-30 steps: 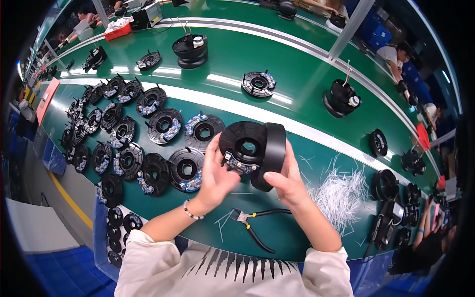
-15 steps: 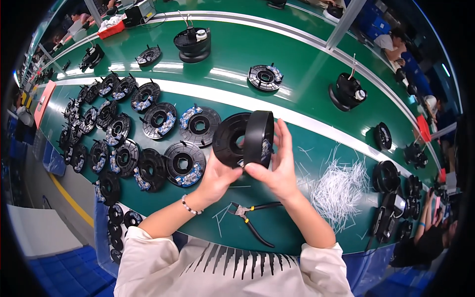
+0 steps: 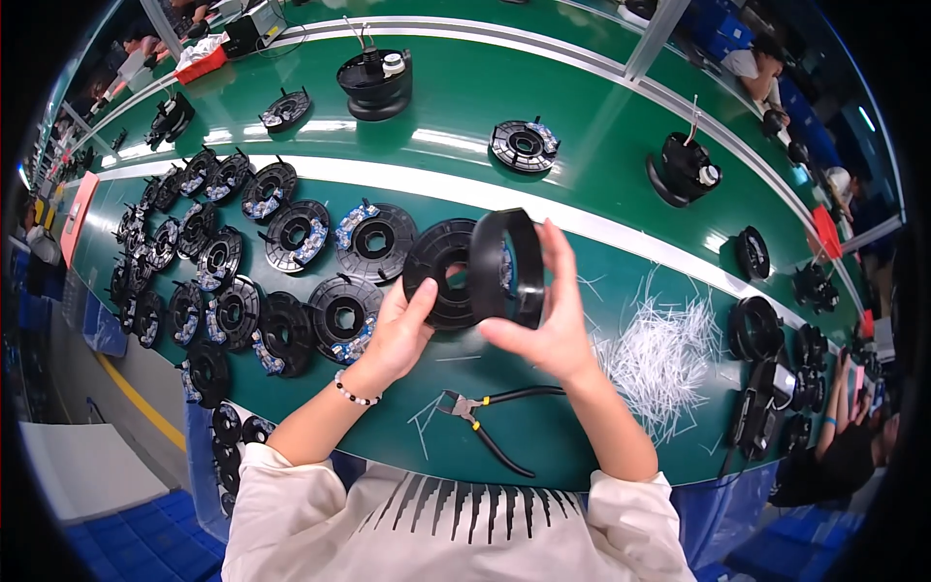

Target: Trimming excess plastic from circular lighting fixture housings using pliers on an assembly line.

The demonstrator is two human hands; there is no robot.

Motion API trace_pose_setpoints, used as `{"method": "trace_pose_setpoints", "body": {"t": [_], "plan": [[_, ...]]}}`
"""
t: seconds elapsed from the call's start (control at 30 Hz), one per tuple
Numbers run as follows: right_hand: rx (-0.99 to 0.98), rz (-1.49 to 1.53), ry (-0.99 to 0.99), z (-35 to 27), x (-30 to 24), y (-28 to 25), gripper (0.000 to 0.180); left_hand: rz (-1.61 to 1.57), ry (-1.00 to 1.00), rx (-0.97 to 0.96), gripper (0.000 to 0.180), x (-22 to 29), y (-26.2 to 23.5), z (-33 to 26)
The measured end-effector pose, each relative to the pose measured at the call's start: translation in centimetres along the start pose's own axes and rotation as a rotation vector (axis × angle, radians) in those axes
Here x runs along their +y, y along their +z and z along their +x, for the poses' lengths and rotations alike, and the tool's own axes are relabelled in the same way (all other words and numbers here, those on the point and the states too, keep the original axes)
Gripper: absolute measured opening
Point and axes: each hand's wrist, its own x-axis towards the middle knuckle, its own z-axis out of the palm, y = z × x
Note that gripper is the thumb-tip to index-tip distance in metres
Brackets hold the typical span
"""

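Note:
Above the table, my left hand [image 3: 400,338] grips a black round plastic disc [image 3: 427,260] by its edge, the thumb lying on its face. My right hand [image 3: 555,335] is closed around the rim of a black plastic ring [image 3: 529,254], its thumb at the lower edge. The ring stands tilted just right of the disc and overlaps its right part. Blue circuit board parts show through the ring. Whether disc and ring touch I cannot tell. Diagonal cutters [image 3: 467,405] with black and yellow handles lie open on the table below my hands.
A pile of thin white strips [image 3: 661,369] lies to the right. Several black discs with blue boards [image 3: 297,236] cover the left side. Beyond a white rail, a green belt carries black assemblies [image 3: 376,87]. A black ring [image 3: 756,328] and devices stand at the right edge.
The ring has turned so that its opening shows more. My left hand has shifted left, its thumb now on the disc's face. The disc and ring overlap less at the bottom.

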Motion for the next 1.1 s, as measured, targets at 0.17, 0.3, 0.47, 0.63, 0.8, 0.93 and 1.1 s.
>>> {"method": "trace_pose_setpoints", "body": {"t": [0.17, 0.3, 0.47, 0.63, 0.8, 0.93, 1.1], "plan": [[-0.134, -0.419, -0.018, -1.2, -0.6, 1.4, 0.118, 0.215, 0.238, -0.454, 0.051, 1.0, 0.4, -1.1], [-0.147, -0.482, -0.007, -1.3, -0.7, 2.1, 0.118, -0.494, -0.215, -0.23, 0.061, 1.3, 0.8, -0.3], [-0.111, -0.44, 0.037, -1.6, -0.4, 1.9, 0.12, -0.346, -0.221, 0.018, 0.059, 1.1, 1.2, 0.0], [-0.191, -0.48, 0.011, -2.1, -1.3, 2.6, 0.119, -0.293, -0.166, 0.055, 0.049, 1.2, 1.7, -0.3], [-0.178, -0.592, -0.068, -2.0, -1.1, 3.1, 0.117, -0.293, -0.134, 0.068, 0.065, 1.1, 2.5, -0.5], [-0.159, -0.667, -0.138, -1.3, -0.9, 3.4, 0.117, -0.348, -0.202, -0.074, 0.082, 1.4, 1.4, -0.4], [-0.167, -0.718, -0.136, -1.4, -0.5, 3.5, 0.115, -0.204, -0.196, -0.024, 0.078, 1.3, 1.4, -0.6]]}}
